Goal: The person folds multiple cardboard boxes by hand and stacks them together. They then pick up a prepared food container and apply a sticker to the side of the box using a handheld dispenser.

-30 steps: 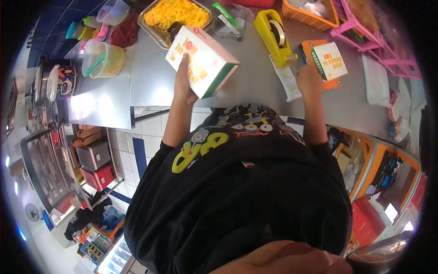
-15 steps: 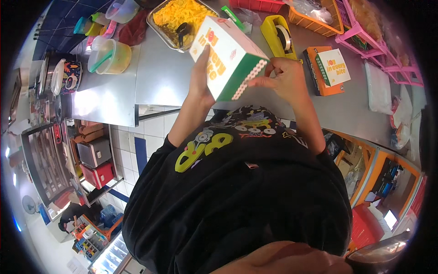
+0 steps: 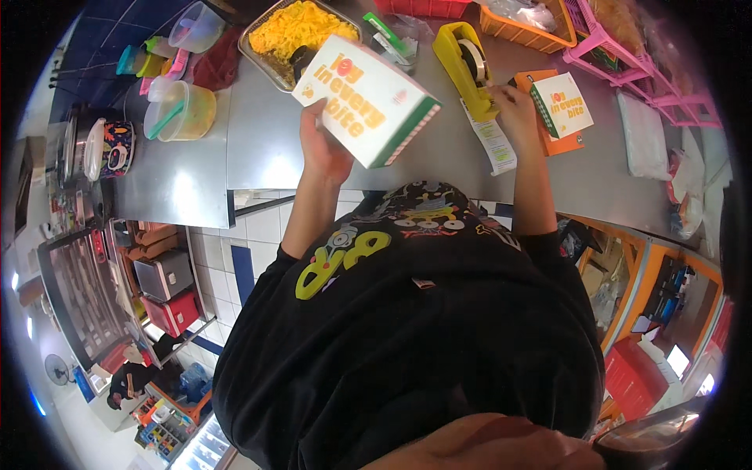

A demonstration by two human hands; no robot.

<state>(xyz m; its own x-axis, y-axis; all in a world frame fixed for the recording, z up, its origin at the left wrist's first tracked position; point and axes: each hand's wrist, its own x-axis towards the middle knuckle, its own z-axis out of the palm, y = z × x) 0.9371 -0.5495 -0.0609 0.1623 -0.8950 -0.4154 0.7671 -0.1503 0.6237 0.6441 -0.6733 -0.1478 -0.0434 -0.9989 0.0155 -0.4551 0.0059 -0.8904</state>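
A white cardboard food box [image 3: 368, 102] with orange lettering and a green edge is tilted above the steel counter. My left hand [image 3: 325, 153] is closed around its near left side, thumb on the printed face. To the right of the box stands a yellow tape dispenser [image 3: 448, 59] with a roll of tape in it. At the dispenser's near end is my right hand [image 3: 515, 113], its fingers pinched together; whatever lies between them is too small to make out. A printed paper slip [image 3: 495, 147] lies on the counter just below the dispenser.
A foil tray [image 3: 258, 61] of shredded yellow food sits behind the box. To the right, a similar white box [image 3: 562, 106] rests on an orange box [image 3: 576, 144]. Orange [image 3: 509, 30] and pink baskets [image 3: 611, 59] line the back right; a clear tub [image 3: 196, 113] stands left.
My right hand has left the box's green side and moved right to the tape dispenser. The box, still in my left hand, has turned and shifted slightly left. The paper slip now shows.
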